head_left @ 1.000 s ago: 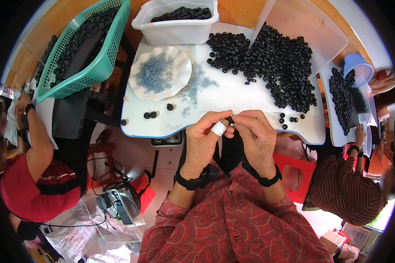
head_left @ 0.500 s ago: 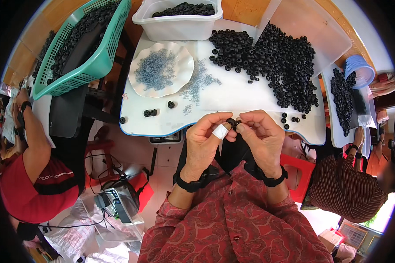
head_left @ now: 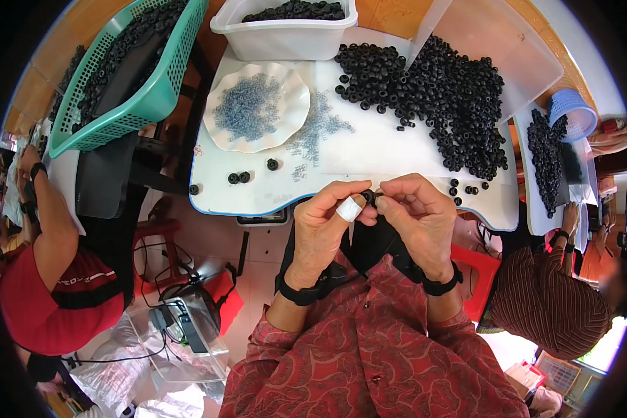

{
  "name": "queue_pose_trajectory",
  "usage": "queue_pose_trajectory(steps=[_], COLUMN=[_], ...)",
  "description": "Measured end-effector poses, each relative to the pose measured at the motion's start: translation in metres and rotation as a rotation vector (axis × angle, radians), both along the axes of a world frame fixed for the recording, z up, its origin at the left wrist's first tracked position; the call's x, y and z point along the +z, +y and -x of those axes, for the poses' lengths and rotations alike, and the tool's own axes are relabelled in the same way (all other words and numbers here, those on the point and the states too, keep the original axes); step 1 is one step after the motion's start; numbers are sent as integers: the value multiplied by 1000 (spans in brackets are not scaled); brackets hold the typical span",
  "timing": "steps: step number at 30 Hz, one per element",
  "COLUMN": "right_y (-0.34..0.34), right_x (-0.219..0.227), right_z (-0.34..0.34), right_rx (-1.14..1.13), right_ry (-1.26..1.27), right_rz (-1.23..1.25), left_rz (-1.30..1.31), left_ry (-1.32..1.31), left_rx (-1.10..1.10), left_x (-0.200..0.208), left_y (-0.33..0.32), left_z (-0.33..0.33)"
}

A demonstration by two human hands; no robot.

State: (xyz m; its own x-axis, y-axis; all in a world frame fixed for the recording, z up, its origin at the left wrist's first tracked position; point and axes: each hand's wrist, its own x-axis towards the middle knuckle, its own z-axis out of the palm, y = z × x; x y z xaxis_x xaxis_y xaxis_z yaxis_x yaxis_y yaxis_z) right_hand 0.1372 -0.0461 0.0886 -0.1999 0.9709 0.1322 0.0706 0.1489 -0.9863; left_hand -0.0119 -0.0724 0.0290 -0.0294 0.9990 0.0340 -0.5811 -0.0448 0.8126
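My left hand (head_left: 320,226) and my right hand (head_left: 419,221) meet just in front of the table's near edge. Between their fingertips is a small black ring-like part (head_left: 369,196), pinched from both sides. A white wrap (head_left: 349,208) covers one digit of my left hand. My fingers hide most of the part, so whether it is one piece or two I cannot make out. On the tabletop, a white wavy-edged plate (head_left: 219,132) holds a heap of tiny bluish see-through pieces (head_left: 247,104), with more spilled beside it. Several loose black parts (head_left: 272,164) lie near the plate.
A large pile of black parts (head_left: 460,104) covers the table's right side, by a clear plastic bin (head_left: 515,63). Behind stands a white tub (head_left: 285,38); at left is a green basket (head_left: 136,115). Co-workers sit on both sides. A red stool (head_left: 477,279) stands at my right.
The view has shifted very slightly. My hands stay together on the black part, with my right hand turned a little.
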Motion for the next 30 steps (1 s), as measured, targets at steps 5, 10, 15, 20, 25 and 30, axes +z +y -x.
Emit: queue_pose_trajectory(steps=[5,10,15,20,25,30], right_y=[-1,2,7,13,13,11], right_x=[4,-9,-11,-19,-28,-27], right_z=[4,1,6,14,16,14], right_rx=[13,38,59,21,-35,-57], right_ry=[16,-73,-166,-226,-163,-207], right_rz=[35,-74,-173,-245,-211,-305], left_rz=[-29,-52,-46,7,49,53], left_ry=[38,86,232,244,112,31], left_rx=[26,28,73,97,74,66], left_x=[-4,-6,-2,-4,-9,-7], left_y=[1,1,2,7,10,9], left_z=[2,6,13,16,17,13])
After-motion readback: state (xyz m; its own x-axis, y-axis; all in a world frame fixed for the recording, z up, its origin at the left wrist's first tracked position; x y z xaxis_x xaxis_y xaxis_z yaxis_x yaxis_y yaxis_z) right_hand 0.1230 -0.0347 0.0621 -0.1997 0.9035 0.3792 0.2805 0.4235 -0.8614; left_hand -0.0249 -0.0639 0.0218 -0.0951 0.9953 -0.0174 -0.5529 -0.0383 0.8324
